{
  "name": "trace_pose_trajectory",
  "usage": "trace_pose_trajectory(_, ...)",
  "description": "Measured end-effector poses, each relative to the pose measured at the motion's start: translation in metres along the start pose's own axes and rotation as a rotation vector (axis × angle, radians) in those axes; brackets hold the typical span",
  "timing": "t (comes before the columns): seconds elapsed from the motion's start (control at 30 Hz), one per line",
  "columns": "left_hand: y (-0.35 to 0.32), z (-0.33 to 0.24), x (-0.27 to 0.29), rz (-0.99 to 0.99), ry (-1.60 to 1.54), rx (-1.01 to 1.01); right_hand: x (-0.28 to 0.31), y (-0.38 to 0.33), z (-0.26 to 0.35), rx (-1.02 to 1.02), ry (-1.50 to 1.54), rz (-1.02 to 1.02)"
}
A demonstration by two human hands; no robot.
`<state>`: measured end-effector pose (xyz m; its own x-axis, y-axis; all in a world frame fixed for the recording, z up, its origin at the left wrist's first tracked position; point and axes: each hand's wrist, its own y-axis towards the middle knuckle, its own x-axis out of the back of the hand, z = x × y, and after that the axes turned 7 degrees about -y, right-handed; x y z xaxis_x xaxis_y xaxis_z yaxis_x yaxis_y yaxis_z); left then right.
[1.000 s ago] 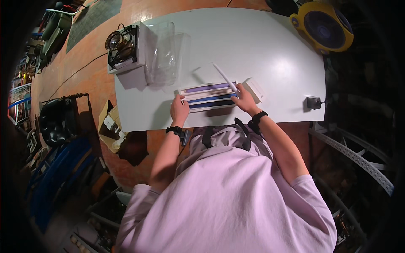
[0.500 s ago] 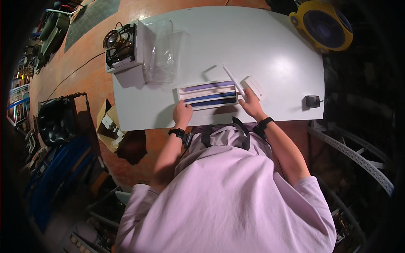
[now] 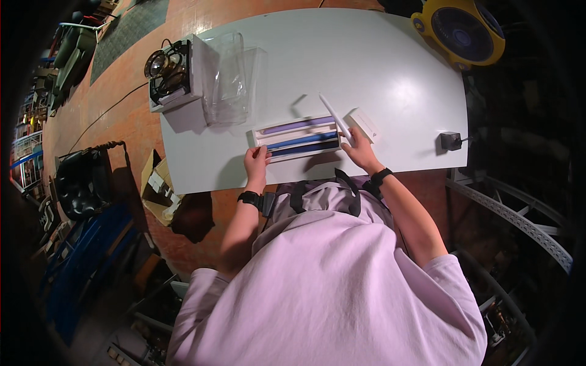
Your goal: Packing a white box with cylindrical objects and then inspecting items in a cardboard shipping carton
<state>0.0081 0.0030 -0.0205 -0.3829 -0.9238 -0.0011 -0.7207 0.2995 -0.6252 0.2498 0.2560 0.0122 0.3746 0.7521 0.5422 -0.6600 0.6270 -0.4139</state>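
Since 0.5 s ago: right hand (image 3: 361,152) now pinches, probably, a white stylus (image 3: 335,118), raised; left hand (image 3: 256,162) curled on tray (image 3: 298,138) end.

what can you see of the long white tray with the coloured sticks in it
The tray is a long, shallow white box, plastic or card by its look, lying flat near the front edge of the white table. Three sticks lie lengthwise in it: a purple one, a blue one and a darker one. The left hand touches its left end; the right hand is at its right end, holding a white stick that slants up over it.
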Motion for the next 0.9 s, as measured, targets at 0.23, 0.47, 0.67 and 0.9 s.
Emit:
trace_pose_trajectory(0.23, -0.003, -0.005, -0.004, 0.088, -0.381, 0.083, -0.005, 0.003, -0.01, 0.06, 0.032, -0.043)
trace_pose_trajectory(0.47, 0.001, -0.013, 0.009, 0.084, -0.287, -0.048, 0.001, -0.001, -0.005, 0.001, 0.075, 0.027)
trace_pose_trajectory(0.67, -0.002, -0.02, 0.045, 0.037, -0.33, -0.053, 0.01, -0.009, -0.006, -0.132, 0.214, 0.108)
trace_pose_trajectory(0.9, -0.005, -0.009, 0.089, -0.062, -0.446, 0.008, 0.013, -0.013, -0.01, -0.032, 0.069, 0.123)
